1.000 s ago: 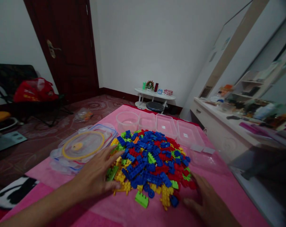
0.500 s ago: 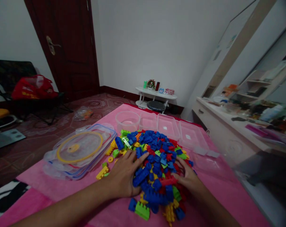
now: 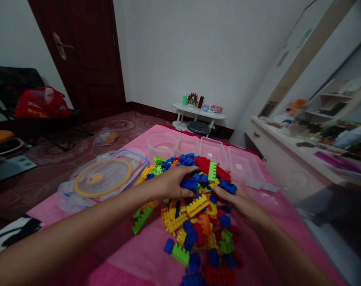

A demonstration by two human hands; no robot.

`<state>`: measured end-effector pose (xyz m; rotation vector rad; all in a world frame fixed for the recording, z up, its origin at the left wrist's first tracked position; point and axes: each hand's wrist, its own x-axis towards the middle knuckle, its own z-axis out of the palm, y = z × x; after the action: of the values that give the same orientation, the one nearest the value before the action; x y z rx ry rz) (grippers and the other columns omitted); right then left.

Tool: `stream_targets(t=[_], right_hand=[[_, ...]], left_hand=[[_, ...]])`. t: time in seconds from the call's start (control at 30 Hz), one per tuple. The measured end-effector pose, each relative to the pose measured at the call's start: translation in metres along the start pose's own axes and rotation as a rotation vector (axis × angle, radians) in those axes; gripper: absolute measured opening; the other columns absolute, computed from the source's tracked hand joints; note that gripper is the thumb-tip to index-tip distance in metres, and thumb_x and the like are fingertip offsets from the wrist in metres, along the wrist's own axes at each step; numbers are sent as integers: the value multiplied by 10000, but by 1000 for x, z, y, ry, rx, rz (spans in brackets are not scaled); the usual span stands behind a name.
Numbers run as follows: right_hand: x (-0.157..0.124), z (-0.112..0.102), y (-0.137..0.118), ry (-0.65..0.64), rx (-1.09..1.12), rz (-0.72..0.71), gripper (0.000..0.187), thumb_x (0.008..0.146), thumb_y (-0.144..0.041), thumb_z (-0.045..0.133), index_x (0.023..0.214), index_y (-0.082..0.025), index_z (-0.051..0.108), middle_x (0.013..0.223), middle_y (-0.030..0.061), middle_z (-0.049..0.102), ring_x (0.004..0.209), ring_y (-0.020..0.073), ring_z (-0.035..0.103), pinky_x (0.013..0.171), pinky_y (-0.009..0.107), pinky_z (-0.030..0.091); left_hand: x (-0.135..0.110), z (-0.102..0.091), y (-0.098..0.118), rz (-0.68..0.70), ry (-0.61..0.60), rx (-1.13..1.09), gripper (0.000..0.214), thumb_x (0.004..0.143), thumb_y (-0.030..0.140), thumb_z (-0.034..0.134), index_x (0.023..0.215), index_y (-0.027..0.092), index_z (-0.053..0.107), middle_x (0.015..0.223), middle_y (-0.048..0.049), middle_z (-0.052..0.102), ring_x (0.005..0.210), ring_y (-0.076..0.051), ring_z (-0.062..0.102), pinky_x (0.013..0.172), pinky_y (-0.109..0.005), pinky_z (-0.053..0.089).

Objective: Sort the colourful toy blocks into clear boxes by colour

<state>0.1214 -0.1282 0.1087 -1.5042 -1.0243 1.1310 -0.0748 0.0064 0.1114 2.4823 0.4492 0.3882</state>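
Note:
Plastic building bricks [image 3: 198, 204] in blue, red, yellow, green and orange lie in a loose heap on the pink cloth [image 3: 117, 246]. My left hand [image 3: 176, 180] reaches into the heap's left side, thumb and fingers apart, with a blue brick [image 3: 189, 183] between them. On the other side is my right hand [image 3: 238, 200], its thumb stretched toward the middle and its other fingers partly hidden by bricks. A green brick [image 3: 212, 171] stands on top, just beyond the hands, near a flat red brick [image 3: 202, 163].
Clear plastic containers [image 3: 162, 146] stand in a row behind the heap. To the left lies a stack of clear lids [image 3: 103, 178] with coloured rims. A cluttered white dresser [image 3: 272, 139] is at the right, and a low white table [image 3: 198, 111] stands by the wall.
Both hands have moved forward through the heap, away from me. Bricks have shifted with them, and the near part is more spread out, with yellow, orange and red bricks uncovered.

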Motion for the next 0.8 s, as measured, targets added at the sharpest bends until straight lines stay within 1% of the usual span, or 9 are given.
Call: stream_targets(t=[0.07, 0.17, 0.27, 0.37, 0.5, 0.6, 0.67, 0.73, 0.8], right_hand=[[-12, -18, -4, 1, -233, -104, 775, 705, -469, 689, 1383, -260, 377, 1329, 105, 526, 1122, 282, 566, 884, 413, 512], [-49, -39, 17, 44, -686, -235, 901, 690, -492, 684, 1448, -249, 263, 1458, 117, 356, 1288, 321, 397, 1018, 468, 392], [-97, -38, 56, 81, -950, -374, 948, 672, -542, 674, 1463, -266, 229, 1509, 108, 243, 1352, 368, 259, 1051, 532, 318], [-128, -16, 85, 7, -1076, -423, 958, 652, -578, 669, 1459, -312, 228, 1545, 57, 108, 1363, 389, 199, 1038, 531, 340], [-113, 12, 98, 55, -1173, -466, 863, 738, -534, 618, 1461, -338, 188, 1555, 49, -34, 1375, 375, 173, 1009, 510, 383], [-81, 17, 97, 194, -1211, -482, 785, 801, -500, 561, 1461, -312, 181, 1553, 82, -27, 1375, 357, 203, 1007, 512, 381], [-65, 13, 92, 251, -1249, -499, 766, 797, -529, 549, 1452, -305, 221, 1546, 96, 64, 1344, 359, 279, 990, 520, 391], [-55, 6, 81, 281, -1267, -521, 808, 758, -600, 548, 1446, -301, 249, 1519, 110, 182, 1268, 370, 393, 922, 509, 442], [-45, -4, 64, 293, -1233, -547, 830, 733, -645, 532, 1437, -282, 284, 1461, 125, 304, 1176, 364, 484, 832, 470, 492]], left_hand=[[-18, -17, -2, 12, 21, 106, 696, 755, 430, 621, 1381, 252, 375, 1370, -72, 470, 1230, -256, 450, 1032, -396, 362], [-65, -25, -3, 7, 32, 267, 701, 761, 547, 584, 1382, 299, 374, 1434, -89, 373, 1268, -305, 399, 1025, -459, 360], [-113, -11, -5, 108, -11, 344, 721, 775, 578, 549, 1411, 342, 306, 1512, -75, 219, 1337, -337, 287, 1063, -520, 292], [-137, 16, -11, 238, -101, 358, 738, 782, 604, 516, 1427, 371, 245, 1535, -66, 148, 1364, -353, 224, 1073, -562, 248], [-119, 46, -17, 303, -142, 391, 646, 829, 568, 464, 1415, 387, 261, 1534, -87, 130, 1370, -359, 205, 1063, -575, 245], [-91, 52, -10, 287, -87, 425, 506, 863, 485, 455, 1349, 355, 401, 1468, -116, 279, 1338, -354, 274, 1035, -529, 308], [-77, 42, -1, 282, -91, 417, 461, 836, 519, 479, 1255, 328, 516, 1352, -121, 432, 1237, -339, 417, 972, -475, 386], [-66, 23, 10, 286, -135, 365, 468, 799, 589, 489, 1161, 311, 591, 1205, -100, 551, 1035, -278, 565, 843, -381, 464], [-52, 1, 17, 268, -173, 283, 433, 832, 574, 451, 1111, 290, 621, 1012, -63, 632, 821, -187, 618, 710, -283, 475]])
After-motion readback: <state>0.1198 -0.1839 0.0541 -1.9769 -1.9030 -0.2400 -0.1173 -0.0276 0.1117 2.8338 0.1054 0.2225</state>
